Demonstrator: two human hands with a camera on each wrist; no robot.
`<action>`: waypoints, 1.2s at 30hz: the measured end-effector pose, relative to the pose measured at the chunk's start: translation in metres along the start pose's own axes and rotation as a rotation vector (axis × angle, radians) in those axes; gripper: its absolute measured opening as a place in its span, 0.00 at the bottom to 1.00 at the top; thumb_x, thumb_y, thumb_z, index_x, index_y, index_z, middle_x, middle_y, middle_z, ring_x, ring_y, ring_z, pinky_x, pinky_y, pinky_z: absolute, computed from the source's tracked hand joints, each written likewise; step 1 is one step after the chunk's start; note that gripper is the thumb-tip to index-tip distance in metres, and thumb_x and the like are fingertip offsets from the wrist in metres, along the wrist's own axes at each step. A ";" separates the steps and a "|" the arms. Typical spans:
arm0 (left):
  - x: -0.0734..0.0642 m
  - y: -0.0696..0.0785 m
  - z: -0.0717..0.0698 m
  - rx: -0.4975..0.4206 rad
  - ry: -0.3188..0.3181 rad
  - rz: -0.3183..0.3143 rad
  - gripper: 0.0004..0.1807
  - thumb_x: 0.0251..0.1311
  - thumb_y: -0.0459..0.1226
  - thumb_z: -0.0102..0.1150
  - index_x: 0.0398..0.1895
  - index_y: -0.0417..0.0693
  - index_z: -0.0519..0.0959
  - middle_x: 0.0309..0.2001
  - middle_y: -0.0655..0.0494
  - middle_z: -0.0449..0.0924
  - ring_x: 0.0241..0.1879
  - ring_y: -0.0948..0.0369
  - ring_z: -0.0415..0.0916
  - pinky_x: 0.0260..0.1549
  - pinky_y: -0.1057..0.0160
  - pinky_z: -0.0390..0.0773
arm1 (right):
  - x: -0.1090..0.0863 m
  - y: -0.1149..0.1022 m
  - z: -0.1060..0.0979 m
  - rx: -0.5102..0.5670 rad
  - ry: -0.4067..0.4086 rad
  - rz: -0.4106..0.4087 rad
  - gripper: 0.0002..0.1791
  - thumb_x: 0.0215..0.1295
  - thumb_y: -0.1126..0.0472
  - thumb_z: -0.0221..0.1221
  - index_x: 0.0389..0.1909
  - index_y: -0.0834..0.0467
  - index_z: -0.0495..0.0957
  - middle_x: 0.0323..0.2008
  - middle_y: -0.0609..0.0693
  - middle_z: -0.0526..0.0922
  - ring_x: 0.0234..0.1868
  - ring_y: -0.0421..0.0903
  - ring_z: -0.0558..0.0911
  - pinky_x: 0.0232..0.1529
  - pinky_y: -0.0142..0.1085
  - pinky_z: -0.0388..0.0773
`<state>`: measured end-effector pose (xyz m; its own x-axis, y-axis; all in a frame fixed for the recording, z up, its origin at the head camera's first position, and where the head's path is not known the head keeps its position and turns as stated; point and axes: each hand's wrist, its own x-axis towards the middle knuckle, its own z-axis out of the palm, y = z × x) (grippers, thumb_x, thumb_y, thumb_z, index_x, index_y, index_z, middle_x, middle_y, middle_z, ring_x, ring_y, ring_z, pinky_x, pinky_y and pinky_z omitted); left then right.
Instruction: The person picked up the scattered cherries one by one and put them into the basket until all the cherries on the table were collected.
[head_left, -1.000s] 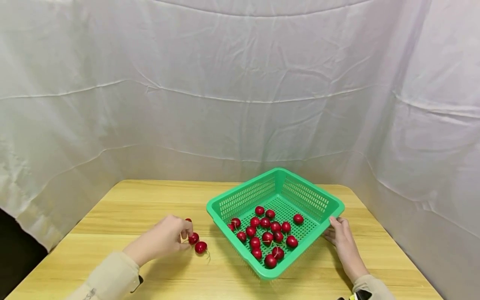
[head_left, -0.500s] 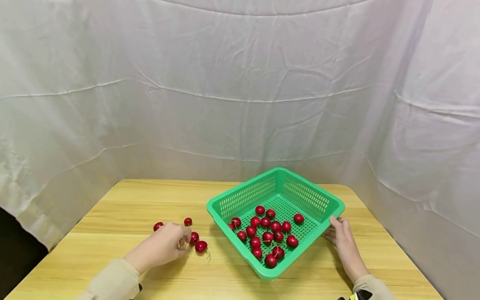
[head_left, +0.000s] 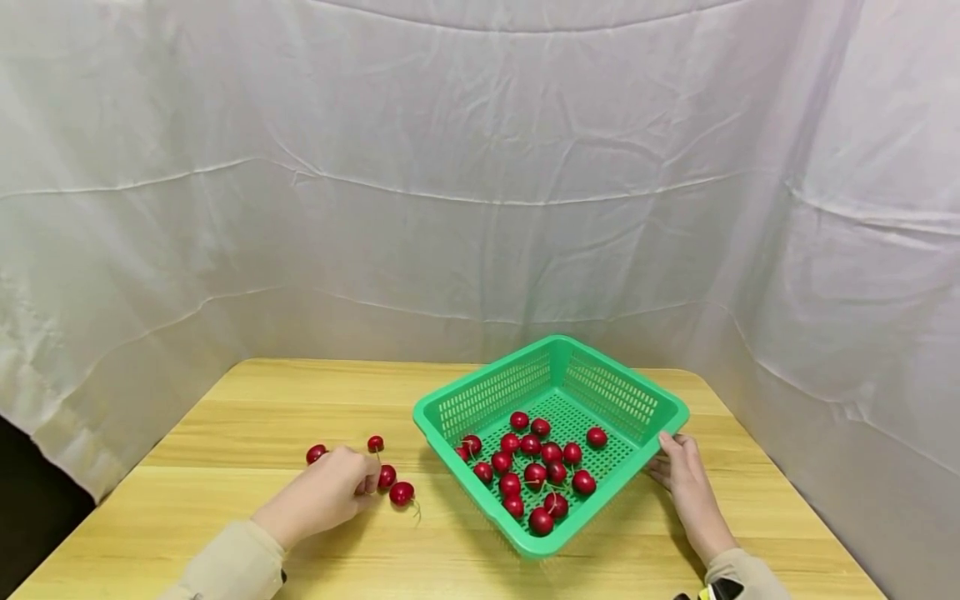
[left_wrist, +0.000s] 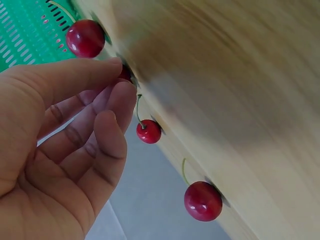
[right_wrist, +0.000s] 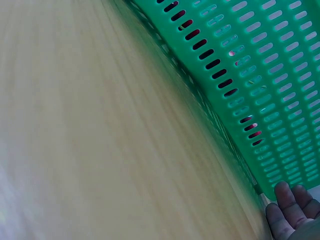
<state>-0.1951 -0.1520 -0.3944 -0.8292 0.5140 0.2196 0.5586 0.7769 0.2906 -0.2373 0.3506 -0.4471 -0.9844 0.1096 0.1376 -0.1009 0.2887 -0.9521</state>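
Note:
My left hand (head_left: 330, 493) is low over the table, thumb and index finger pinched together at a red cherry (head_left: 386, 477). In the left wrist view the fingertips mostly hide that cherry (left_wrist: 125, 74). Right beside it lies another cherry (head_left: 402, 493) with its stem toward me. Two more rest farther back, one cherry (head_left: 376, 443) beyond the fingers and one cherry (head_left: 317, 453) behind the hand. My right hand (head_left: 686, 487) grips the rim of a green plastic basket (head_left: 558, 367) at its right corner, thumb on top and fingers beneath. Several cherries (head_left: 551, 452) lie inside the basket.
Everything is on a light wooden table (head_left: 450, 575), with the basket turned cornerwise right of the middle. A pale cloth curtain (head_left: 480, 250) hangs behind the table and along its sides.
My left hand has drawn slightly back and left, uncovering the cherries behind it, and its fingers have closed in at one cherry. The right hand and basket have stayed put.

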 end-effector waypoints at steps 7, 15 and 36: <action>0.001 -0.003 0.003 0.030 0.011 0.009 0.21 0.55 0.23 0.75 0.22 0.54 0.75 0.20 0.65 0.68 0.24 0.73 0.60 0.25 0.71 0.66 | -0.001 -0.001 0.000 -0.009 -0.007 -0.005 0.32 0.89 0.42 0.32 0.73 0.66 0.53 0.64 0.60 0.70 0.49 0.28 0.79 0.54 0.23 0.79; 0.002 -0.005 0.006 0.020 0.006 0.008 0.19 0.56 0.23 0.75 0.22 0.54 0.76 0.21 0.67 0.69 0.24 0.73 0.61 0.25 0.71 0.68 | 0.000 0.001 0.000 -0.006 -0.006 -0.005 0.32 0.89 0.43 0.32 0.73 0.66 0.54 0.63 0.60 0.70 0.49 0.28 0.79 0.54 0.23 0.79; -0.001 -0.017 0.000 0.085 0.082 -0.089 0.20 0.51 0.25 0.78 0.24 0.51 0.73 0.22 0.66 0.68 0.25 0.70 0.63 0.26 0.70 0.68 | 0.000 0.000 0.001 -0.008 -0.006 -0.014 0.32 0.89 0.43 0.33 0.73 0.66 0.54 0.61 0.59 0.71 0.48 0.28 0.80 0.53 0.23 0.79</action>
<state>-0.2037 -0.1657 -0.3996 -0.8688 0.4131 0.2730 0.4764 0.8477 0.2334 -0.2371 0.3499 -0.4468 -0.9838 0.1000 0.1491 -0.1134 0.2975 -0.9480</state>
